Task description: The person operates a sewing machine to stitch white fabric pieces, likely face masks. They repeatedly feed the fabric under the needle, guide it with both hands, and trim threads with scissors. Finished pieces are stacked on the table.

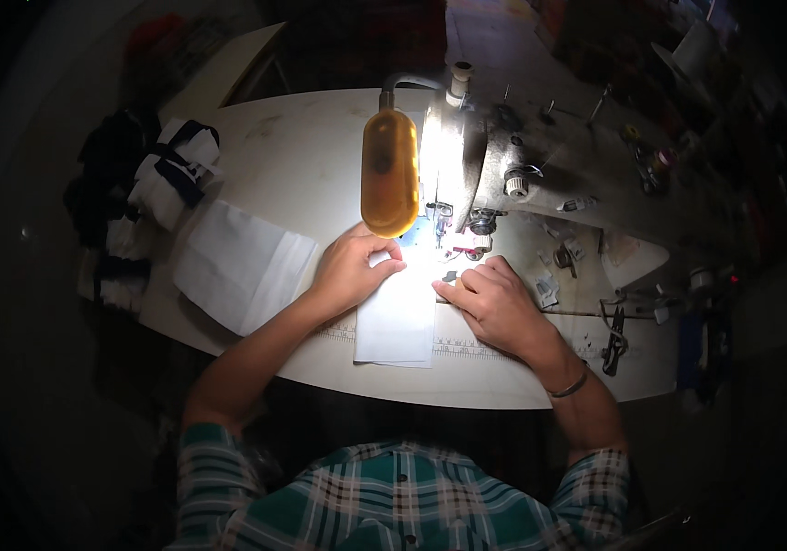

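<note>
A white strip of fabric (395, 321) lies on the sewing machine table, running from the front up under the needle area of a sewing machine (540, 156). At its left edge my left hand (354, 273) is closed, thumb and finger pinching the fabric. Across from it, my right hand (502, 301) is curled, with a fingertip by the strip's right edge just in front of the presser foot (441, 250). What lies inside those curled fingers is hidden. Glare from the lamp washes out the fabric near the needle.
An amber-covered lamp (390, 174) hangs left of the needle. Folded white fabric (242, 262) lies at the left, beside a black-and-white cloth heap (173, 174). Thread snips (613, 342) rest at the right. A printed ruler (462, 346) runs along the front of the table (320, 367).
</note>
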The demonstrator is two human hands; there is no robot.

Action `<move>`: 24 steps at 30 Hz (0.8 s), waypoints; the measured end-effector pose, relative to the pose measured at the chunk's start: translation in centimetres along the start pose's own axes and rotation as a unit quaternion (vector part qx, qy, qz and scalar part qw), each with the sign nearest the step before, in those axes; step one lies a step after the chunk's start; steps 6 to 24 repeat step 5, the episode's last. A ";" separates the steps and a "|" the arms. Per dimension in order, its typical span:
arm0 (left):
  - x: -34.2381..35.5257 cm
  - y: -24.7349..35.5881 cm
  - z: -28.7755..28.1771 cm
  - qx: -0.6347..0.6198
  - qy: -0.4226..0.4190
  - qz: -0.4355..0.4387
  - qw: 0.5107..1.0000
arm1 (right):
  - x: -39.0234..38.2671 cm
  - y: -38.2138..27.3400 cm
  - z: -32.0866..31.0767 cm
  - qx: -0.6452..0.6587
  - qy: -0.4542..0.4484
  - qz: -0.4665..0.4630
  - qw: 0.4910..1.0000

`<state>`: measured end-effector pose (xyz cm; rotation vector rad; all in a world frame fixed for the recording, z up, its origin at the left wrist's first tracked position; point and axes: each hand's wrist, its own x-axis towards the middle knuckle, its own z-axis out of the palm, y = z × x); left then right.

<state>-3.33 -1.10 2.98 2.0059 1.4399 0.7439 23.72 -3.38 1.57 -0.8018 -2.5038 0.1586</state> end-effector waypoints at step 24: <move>0.7 0.3 0.0 0.034 0.010 0.044 0.998 | 0.1 -0.1 -0.1 -0.002 -0.012 0.004 1.000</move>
